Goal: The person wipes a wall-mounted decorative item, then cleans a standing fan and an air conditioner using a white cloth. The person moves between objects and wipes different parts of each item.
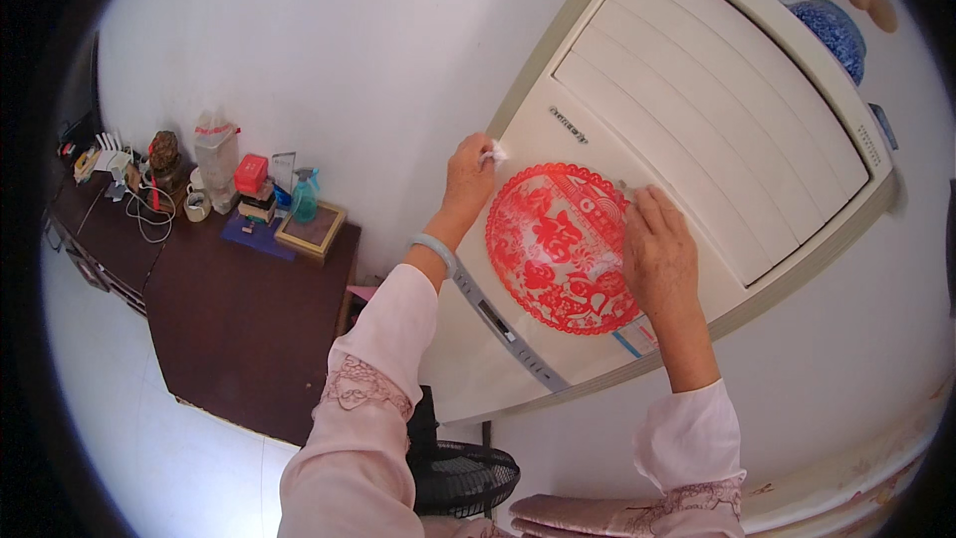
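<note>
A tall cream floor-standing air conditioner (pixel 478 344) fills the middle and right of the view. On its front lies a round red paper-cut decoration (pixel 556 239) with a scalloped edge. My left hand (pixel 470 172), with a pale bangle (pixel 435 250) at the wrist, pinches a small white wad, perhaps tissue or cloth (pixel 496 155), at the panel's left edge. My right hand (pixel 661 250) rests against the right edge of the decoration, its fingers close together and bent; their tips are partly hidden. A grey control strip (pixel 508 332) runs below the decoration.
At left stands a dark brown cabinet (pixel 239 329) bearing a spray bottle (pixel 305 198), a gold-edged frame (pixel 312 228), a red box (pixel 251 173), tape rolls and cables. A black fan (pixel 467 474) stands below the air conditioner. A blue patterned object (pixel 830 37) is at upper right.
</note>
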{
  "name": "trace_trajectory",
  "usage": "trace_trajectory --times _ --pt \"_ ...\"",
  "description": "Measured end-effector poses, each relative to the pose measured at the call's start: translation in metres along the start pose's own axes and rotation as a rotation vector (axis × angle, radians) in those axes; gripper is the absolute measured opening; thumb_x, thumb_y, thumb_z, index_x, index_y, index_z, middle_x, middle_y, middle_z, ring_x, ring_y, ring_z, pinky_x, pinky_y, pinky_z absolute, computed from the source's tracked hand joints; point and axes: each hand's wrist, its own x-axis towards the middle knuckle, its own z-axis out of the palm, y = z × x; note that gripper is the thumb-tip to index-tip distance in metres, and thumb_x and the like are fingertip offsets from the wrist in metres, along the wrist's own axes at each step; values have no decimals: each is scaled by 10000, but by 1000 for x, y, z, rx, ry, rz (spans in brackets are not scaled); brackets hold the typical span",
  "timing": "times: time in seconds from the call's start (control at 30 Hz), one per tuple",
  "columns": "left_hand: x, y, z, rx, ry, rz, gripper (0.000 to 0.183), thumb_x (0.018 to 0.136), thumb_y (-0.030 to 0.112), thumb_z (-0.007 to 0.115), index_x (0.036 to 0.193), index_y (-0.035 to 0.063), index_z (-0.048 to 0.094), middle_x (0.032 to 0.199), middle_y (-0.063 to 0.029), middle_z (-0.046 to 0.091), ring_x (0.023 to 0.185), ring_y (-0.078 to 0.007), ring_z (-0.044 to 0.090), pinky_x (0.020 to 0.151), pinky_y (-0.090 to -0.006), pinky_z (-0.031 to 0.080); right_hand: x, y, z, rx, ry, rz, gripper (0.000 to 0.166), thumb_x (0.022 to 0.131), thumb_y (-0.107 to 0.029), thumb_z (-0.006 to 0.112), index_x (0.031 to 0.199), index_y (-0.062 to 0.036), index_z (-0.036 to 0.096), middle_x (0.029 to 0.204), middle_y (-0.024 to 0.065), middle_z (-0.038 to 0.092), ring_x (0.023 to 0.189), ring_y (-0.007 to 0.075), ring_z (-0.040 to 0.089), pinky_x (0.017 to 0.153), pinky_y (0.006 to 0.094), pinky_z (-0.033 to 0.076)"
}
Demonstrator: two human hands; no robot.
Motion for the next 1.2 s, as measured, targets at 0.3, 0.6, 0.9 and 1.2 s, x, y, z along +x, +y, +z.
trace_trajectory --times 0.3,0.6,0.9,1.2 --pt "-34 -23 3 -5 20 68 181 789 -77 598 936 16 545 892 -184 604 847 -384 604 752 -416 487 -2 3 2 -7 40 -10 319 752 8 632 1065 70 647 1232 189 597 1210 334 546 1026 414 448" --pt "-80 -70 -5 122 13 -311 137 801 -14 627 918 30 573 820 -162 635 762 -301 624 713 -377 496 -1 -4 2 -13 72 -10 219 819 5 638 1033 43 656 1211 176 625 1179 341 574 965 405 493" --pt "-144 -63 11 181 22 -711 127 754 -18 648 860 24 591 755 -94 613 709 -215 589 653 -357 480 -7 -3 5 7 73 31 251 763 8 631 1012 28 659 1199 149 607 1197 307 547 988 389 471" --pt "-216 -60 31 604 -695 -622 151 811 84 613 936 130 684 843 -45 681 802 -181 646 641 -341 503 -24 -3 -2 130 123 90 188 767 -30 648 953 -6 664 1109 121 640 1117 303 590 931 385 501"
